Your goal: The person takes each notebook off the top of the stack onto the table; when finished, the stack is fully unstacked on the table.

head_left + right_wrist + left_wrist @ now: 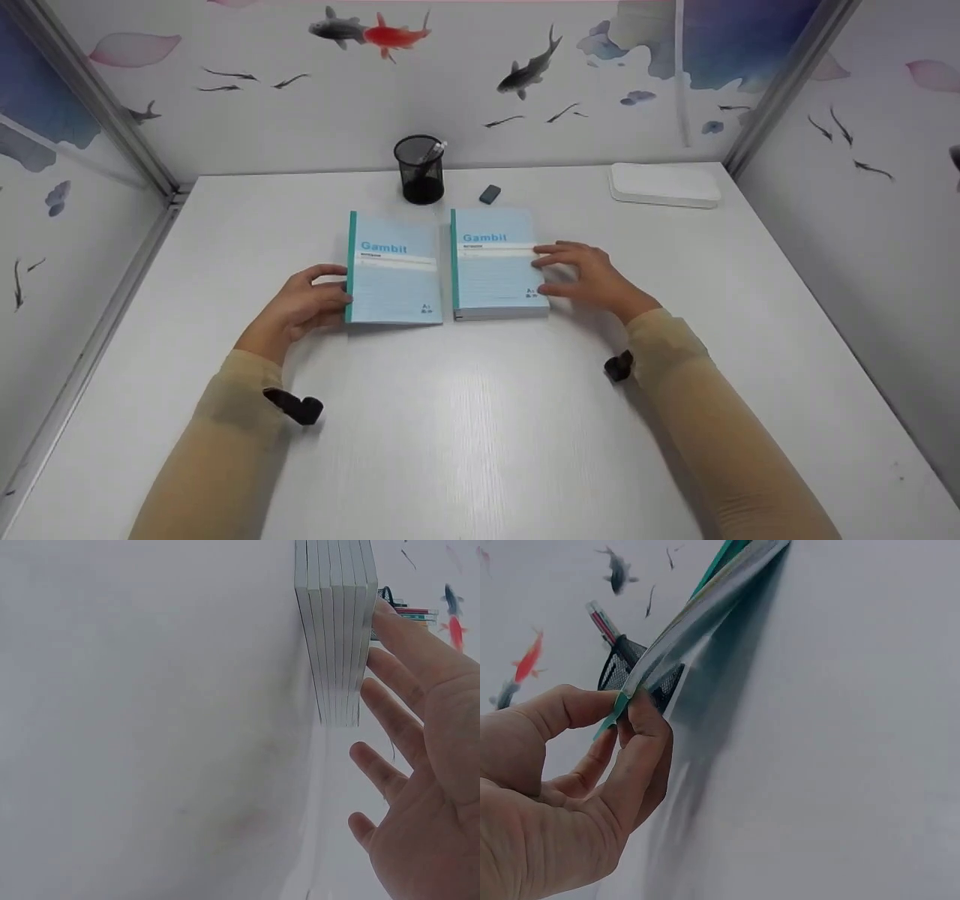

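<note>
A light-blue Gambit notebook with a green spine is pinched at its spine edge by my left hand. In the left wrist view, thumb and fingers of the left hand meet on the notebook, which is tilted off the table. Just to its right, a stack of several matching notebooks lies on the table, covers up. My right hand rests its fingertips along the stack's right side. From the right wrist view, the fingers of the right hand are spread and fairly straight beside the stacked notebooks.
A black mesh pen cup with pens stands behind the notebooks. A small dark block lies to the cup's right. At the back right sits a flat white case-like object. Patterned walls enclose the white table at the back and sides.
</note>
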### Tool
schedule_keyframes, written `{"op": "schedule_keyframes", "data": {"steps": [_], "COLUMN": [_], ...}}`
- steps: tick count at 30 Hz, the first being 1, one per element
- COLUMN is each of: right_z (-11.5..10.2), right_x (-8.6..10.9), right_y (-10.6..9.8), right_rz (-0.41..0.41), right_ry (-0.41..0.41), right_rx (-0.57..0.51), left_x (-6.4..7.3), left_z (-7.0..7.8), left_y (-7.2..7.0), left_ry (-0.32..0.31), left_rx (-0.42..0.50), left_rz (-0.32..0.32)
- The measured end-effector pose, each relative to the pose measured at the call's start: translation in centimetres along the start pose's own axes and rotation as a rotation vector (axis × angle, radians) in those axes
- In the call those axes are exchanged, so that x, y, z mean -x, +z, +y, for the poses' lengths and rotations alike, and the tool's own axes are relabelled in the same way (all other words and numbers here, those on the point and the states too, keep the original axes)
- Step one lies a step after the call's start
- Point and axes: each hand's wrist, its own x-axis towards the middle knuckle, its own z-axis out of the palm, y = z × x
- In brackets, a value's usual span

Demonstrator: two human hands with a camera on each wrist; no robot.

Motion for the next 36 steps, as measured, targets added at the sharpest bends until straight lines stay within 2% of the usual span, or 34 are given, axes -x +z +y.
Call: {"op": "schedule_keyframes", "data": {"steps": [7,10,14,16,26,32,36], "right_z": [-0.5,-0.6,-0.7,-0.8,-0.7,-0.7,-0.6], "right_x": [0.1,0.2,0.1,0.2,0.0,-0.1,0.1], "right_y": [-0.2,-0.2,-0.2,-0.2,0.0,-0.2,-0.3], "right_rz": [-0.012,-0.017,-0.021,-0.021,-0.037,-0.047,-0.054], "right_ry": [0.027,0.034,0.035,0.037,0.059,0.061,0.078], "right_rx": [0.008,0.009,0.023,0.027,0.042,-0.027,-0.070], "left_x": [0.2,0.3,0.4,0.4,0.5,0.7,0.4], "left_z": [-0.2,0.0,0.2,0.3,0.4,0.9,1.5], "left_y": [0.1,0.3,0.3,0.4,0.8,1.1,2.7], "left_ry": [0.083,0.116,0.146,0.150,0.152,0.127,0.175], "left_rx": [-0.250,-0.396,-0.603,-0.674,-0.911,-0.935,-0.955], "left_rz": [0.049,0.064,0.059,0.052,0.076,0.068,0.080]}}
